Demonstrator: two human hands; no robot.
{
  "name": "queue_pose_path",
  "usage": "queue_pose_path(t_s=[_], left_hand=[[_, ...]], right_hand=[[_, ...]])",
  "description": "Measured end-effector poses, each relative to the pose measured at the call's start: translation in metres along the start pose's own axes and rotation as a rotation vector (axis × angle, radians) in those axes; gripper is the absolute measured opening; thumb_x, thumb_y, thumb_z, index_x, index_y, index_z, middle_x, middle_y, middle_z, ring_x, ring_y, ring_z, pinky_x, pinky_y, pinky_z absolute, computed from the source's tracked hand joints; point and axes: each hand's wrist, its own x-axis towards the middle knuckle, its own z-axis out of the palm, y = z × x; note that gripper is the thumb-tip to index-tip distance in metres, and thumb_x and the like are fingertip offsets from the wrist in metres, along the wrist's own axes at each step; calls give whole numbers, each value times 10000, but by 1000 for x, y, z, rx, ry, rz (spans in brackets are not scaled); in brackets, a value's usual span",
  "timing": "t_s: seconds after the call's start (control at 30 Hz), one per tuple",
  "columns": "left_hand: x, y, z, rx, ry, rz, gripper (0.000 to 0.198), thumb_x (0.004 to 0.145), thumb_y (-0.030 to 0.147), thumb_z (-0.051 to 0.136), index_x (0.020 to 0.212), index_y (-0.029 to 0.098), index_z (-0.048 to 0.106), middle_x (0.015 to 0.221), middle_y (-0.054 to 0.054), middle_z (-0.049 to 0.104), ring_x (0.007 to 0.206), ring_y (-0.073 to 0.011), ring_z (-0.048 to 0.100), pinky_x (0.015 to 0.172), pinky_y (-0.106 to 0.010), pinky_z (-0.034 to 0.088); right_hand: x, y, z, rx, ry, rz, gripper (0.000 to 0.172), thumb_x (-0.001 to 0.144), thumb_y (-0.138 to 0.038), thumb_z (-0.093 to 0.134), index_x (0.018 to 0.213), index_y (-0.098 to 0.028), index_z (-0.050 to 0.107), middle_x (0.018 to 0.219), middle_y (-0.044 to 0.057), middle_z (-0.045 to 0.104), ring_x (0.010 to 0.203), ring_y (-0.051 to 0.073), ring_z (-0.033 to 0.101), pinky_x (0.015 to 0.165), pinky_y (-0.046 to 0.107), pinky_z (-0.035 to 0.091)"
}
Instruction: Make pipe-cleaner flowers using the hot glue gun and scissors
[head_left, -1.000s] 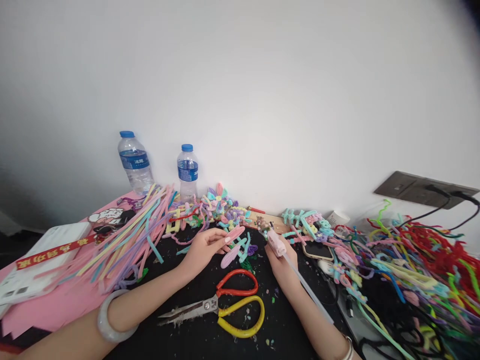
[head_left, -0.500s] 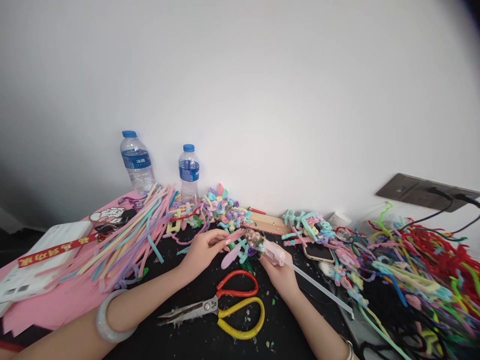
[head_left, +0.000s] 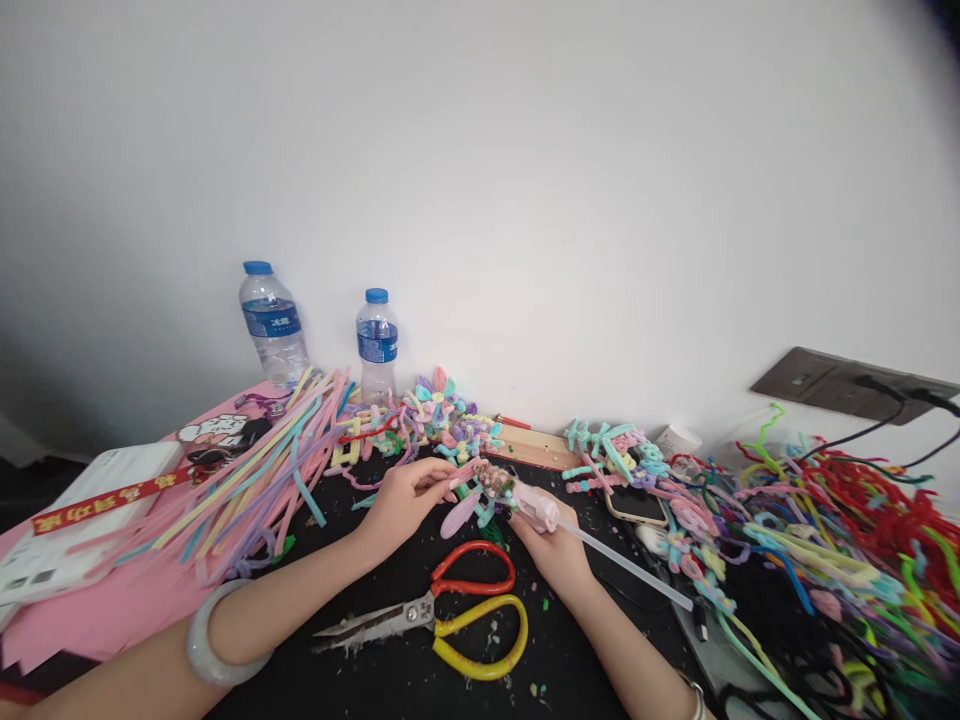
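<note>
My left hand pinches a pink pipe-cleaner petal piece above the black mat. My right hand grips a pink glue gun with a clear glue stick trailing back to the right. The gun's nozzle points left and meets the pink piece at my left fingertips. Red-and-yellow handled scissors lie on the mat just below both hands.
Two water bottles stand by the wall. Straight pipe cleaners lie over pink paper on the left. Finished pastel shapes sit behind the hands. A tangled colourful pile fills the right, under a wall socket.
My right hand has swung the glue gun left and down, from upright beside the piece to its nozzle meeting the pink piece. My left hand has stayed almost still.
</note>
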Motion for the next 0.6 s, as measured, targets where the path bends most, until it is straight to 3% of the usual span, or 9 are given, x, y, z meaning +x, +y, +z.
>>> queue_pose_path(t_s=[0.6], left_hand=[[-1,0,-2,41,-5,39,172,805,270,556,889,156,654,800,-52,700,671,-188,674,628,-269,531]], right_hand=[[0,3,1,-67,44,-37,105,824,-246,554,851,-170,621,814,60,662,737,190,616,664,267,471]])
